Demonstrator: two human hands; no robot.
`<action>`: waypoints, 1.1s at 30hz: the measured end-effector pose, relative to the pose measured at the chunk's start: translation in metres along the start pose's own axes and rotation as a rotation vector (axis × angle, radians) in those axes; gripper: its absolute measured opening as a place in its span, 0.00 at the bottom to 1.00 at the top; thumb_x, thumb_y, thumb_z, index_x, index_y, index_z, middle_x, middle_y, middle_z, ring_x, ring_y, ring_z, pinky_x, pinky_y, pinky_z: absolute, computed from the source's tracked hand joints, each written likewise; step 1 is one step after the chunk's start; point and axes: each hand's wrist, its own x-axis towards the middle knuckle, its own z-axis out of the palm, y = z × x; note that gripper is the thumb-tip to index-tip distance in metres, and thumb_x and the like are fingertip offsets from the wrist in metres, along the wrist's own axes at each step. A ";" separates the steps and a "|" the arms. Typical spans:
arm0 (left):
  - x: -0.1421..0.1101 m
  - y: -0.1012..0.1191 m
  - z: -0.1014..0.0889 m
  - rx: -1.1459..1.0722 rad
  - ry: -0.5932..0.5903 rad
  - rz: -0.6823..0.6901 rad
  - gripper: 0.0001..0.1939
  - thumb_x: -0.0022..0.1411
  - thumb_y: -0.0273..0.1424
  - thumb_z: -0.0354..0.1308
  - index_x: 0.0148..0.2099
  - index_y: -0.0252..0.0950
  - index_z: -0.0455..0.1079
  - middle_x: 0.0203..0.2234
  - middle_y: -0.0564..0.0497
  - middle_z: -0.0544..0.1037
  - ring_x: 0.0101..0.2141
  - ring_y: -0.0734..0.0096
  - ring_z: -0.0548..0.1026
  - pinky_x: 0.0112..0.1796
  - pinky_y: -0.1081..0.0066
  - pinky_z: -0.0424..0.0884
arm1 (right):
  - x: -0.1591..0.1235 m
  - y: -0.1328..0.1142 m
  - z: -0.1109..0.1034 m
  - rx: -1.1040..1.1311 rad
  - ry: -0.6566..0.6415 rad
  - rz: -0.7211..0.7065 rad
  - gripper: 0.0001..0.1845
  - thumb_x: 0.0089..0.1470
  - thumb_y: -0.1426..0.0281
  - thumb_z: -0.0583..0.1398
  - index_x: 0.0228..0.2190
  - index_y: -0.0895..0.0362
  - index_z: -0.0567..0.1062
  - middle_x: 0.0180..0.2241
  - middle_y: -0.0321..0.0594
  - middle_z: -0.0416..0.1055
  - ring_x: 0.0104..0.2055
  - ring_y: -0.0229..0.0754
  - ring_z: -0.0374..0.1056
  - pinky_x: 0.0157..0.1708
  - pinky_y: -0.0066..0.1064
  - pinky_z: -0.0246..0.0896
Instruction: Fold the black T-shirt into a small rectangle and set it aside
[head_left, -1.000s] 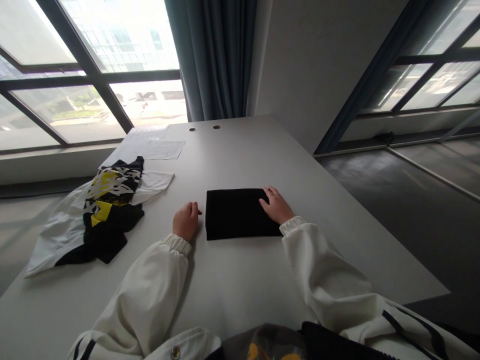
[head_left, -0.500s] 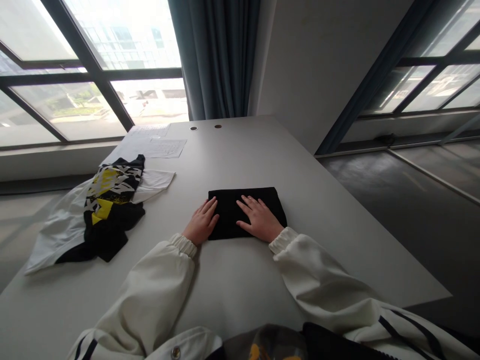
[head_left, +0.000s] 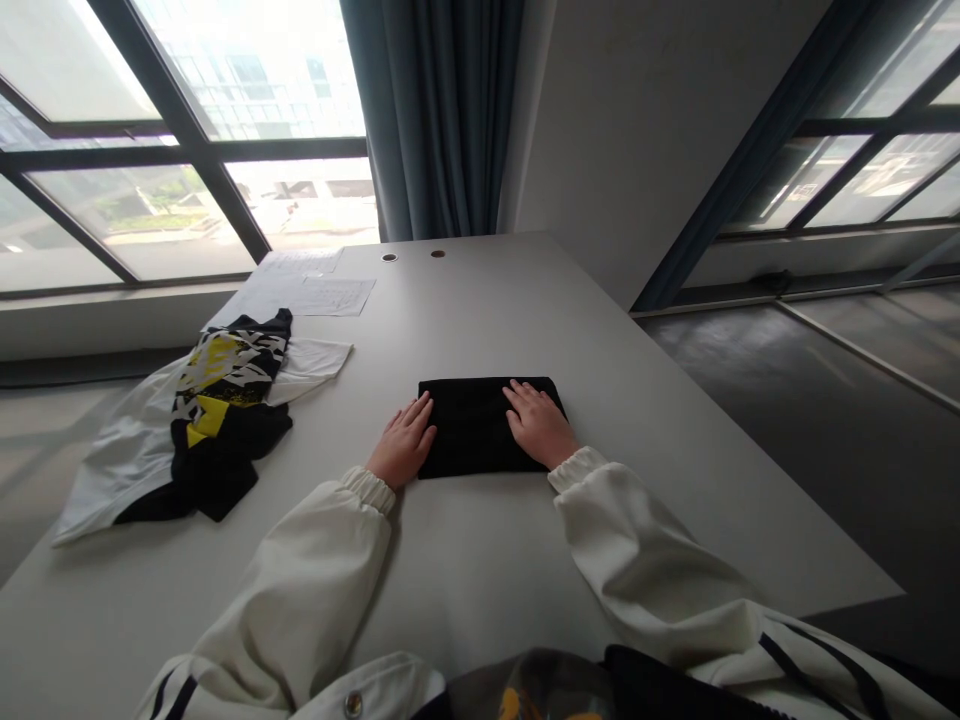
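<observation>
A black folded cloth [head_left: 469,430], neatly rectangular, lies flat on the white table in front of me. Against its left edge rests my left hand [head_left: 403,440], fingers stretched out and palm down, partly on the table. My right hand [head_left: 541,422] lies flat on the right part of the cloth, its fingers extended and hiding some of that end. Neither hand grips anything. Whether the cloth is a garment or another textile, I cannot tell.
Crumpled clothes [head_left: 225,400] in black, white and yellow lie at the table's left side. Printed papers [head_left: 330,297] sit at the far left, near two round cable holes [head_left: 437,254]. A blue curtain [head_left: 442,120] hangs behind the white table [head_left: 480,580].
My right hand has slid rightward across the black cloth, toward its right end, baring more of its middle. The left hand stays at the left edge.
</observation>
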 end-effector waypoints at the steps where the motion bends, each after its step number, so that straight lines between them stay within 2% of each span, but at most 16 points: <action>1: 0.000 0.000 0.000 0.000 0.000 -0.008 0.30 0.77 0.38 0.45 0.77 0.42 0.54 0.75 0.43 0.56 0.73 0.54 0.56 0.70 0.47 0.56 | 0.001 0.005 0.000 0.004 0.005 0.015 0.30 0.69 0.66 0.52 0.69 0.57 0.66 0.73 0.49 0.57 0.75 0.57 0.53 0.72 0.56 0.48; 5: 0.000 -0.002 0.000 -0.007 -0.006 -0.021 0.30 0.78 0.39 0.45 0.77 0.42 0.53 0.76 0.43 0.54 0.73 0.56 0.56 0.70 0.47 0.55 | 0.004 0.027 0.003 0.032 0.027 0.108 0.33 0.69 0.58 0.54 0.70 0.58 0.65 0.74 0.53 0.55 0.76 0.60 0.50 0.72 0.58 0.48; 8: 0.004 -0.006 0.000 -0.037 -0.003 -0.024 0.31 0.78 0.39 0.44 0.78 0.42 0.52 0.76 0.43 0.53 0.73 0.57 0.56 0.71 0.47 0.54 | 0.006 0.043 0.007 0.093 0.043 0.169 0.34 0.69 0.56 0.54 0.71 0.56 0.63 0.74 0.53 0.52 0.76 0.59 0.49 0.71 0.56 0.50; 12: 0.023 -0.015 -0.002 -0.157 0.047 -0.022 0.32 0.77 0.42 0.46 0.77 0.40 0.54 0.76 0.44 0.54 0.74 0.59 0.55 0.71 0.54 0.56 | 0.006 0.052 0.010 0.171 0.055 0.180 0.35 0.68 0.55 0.55 0.71 0.57 0.63 0.75 0.54 0.51 0.77 0.56 0.48 0.73 0.51 0.49; 14: 0.036 -0.019 -0.004 -0.199 0.080 -0.031 0.31 0.76 0.43 0.46 0.76 0.39 0.56 0.74 0.43 0.59 0.72 0.59 0.58 0.70 0.56 0.58 | 0.007 0.054 0.009 0.206 0.062 0.180 0.36 0.68 0.56 0.55 0.70 0.59 0.63 0.75 0.55 0.51 0.77 0.54 0.48 0.74 0.49 0.48; 19: 0.062 -0.023 -0.007 -0.123 0.089 -0.092 0.26 0.75 0.39 0.49 0.70 0.38 0.66 0.64 0.42 0.75 0.65 0.54 0.70 0.67 0.50 0.63 | 0.013 0.068 0.001 0.314 0.092 0.181 0.31 0.69 0.60 0.53 0.67 0.60 0.68 0.70 0.52 0.63 0.73 0.49 0.56 0.73 0.46 0.50; 22: 0.066 -0.024 -0.008 -0.093 0.090 -0.091 0.23 0.74 0.38 0.52 0.66 0.40 0.70 0.60 0.44 0.78 0.63 0.53 0.72 0.65 0.50 0.65 | 0.014 0.076 -0.003 0.353 0.113 0.189 0.27 0.68 0.62 0.54 0.63 0.58 0.72 0.65 0.51 0.70 0.69 0.49 0.64 0.71 0.46 0.55; 25: 0.064 -0.025 -0.010 -0.106 0.082 -0.075 0.23 0.73 0.38 0.52 0.66 0.39 0.69 0.59 0.43 0.78 0.61 0.53 0.73 0.65 0.50 0.66 | 0.013 0.079 -0.003 0.348 0.161 0.152 0.26 0.65 0.63 0.56 0.61 0.57 0.74 0.62 0.51 0.73 0.65 0.50 0.67 0.69 0.46 0.58; 29: 0.056 -0.015 -0.014 -0.102 0.126 -0.038 0.25 0.73 0.37 0.52 0.68 0.39 0.67 0.61 0.42 0.75 0.62 0.53 0.72 0.65 0.50 0.66 | 0.011 0.080 0.001 0.356 0.198 0.132 0.26 0.64 0.63 0.57 0.61 0.56 0.74 0.60 0.50 0.73 0.63 0.51 0.69 0.67 0.48 0.61; 33: 0.040 0.021 -0.018 -0.097 0.224 -0.038 0.24 0.76 0.40 0.49 0.67 0.40 0.68 0.67 0.40 0.69 0.64 0.51 0.70 0.64 0.51 0.68 | 0.012 0.084 0.007 0.387 0.224 0.104 0.25 0.63 0.62 0.58 0.60 0.54 0.75 0.60 0.50 0.73 0.63 0.53 0.69 0.67 0.51 0.62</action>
